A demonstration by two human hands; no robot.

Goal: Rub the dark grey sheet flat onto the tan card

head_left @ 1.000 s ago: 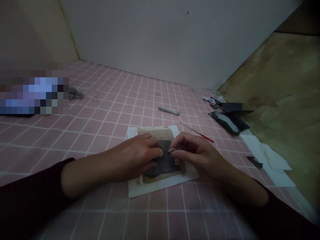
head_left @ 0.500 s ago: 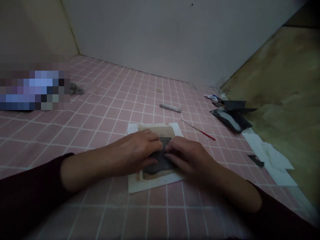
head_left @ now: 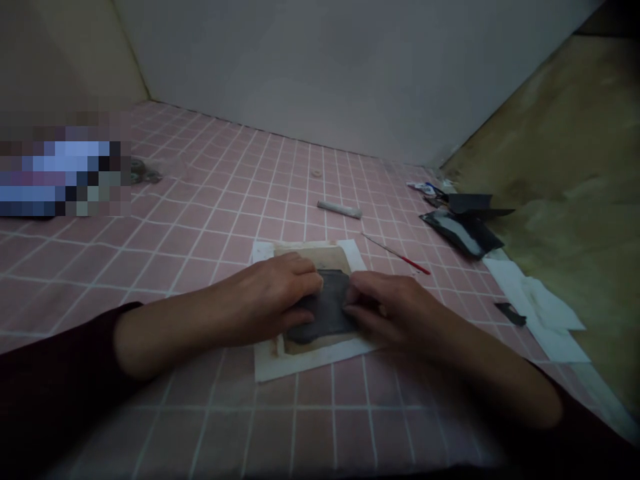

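Observation:
A thin dark grey sheet [head_left: 330, 307] lies on a brown panel [head_left: 327, 259], which rests on a larger white sheet [head_left: 310, 367]. My left hand [head_left: 283, 293] bears down on the left part of the grey sheet, its fingers bent and together and its thumb lower down. At the sheet's right edge, my right hand [head_left: 383, 300] has its thumb and fingers closed in a pinch. Whether they grip the edge or some small thing is hidden. The fingers cover both sides of the grey sheet.
A grey tube [head_left: 339, 210] and a thin red-handled tool [head_left: 400, 257] lie beyond the white sheet on the pink checked cloth [head_left: 240, 173]. At the right are black pouches [head_left: 465, 233], white paper [head_left: 545, 307] and a dark scrap [head_left: 510, 313]. A small ring [head_left: 316, 174] sits farther back.
My right hand has slid right, away from my left hand, to the grey sheet's right edge, uncovering more of the sheet. My left hand stays in place on it. The view has shifted slightly.

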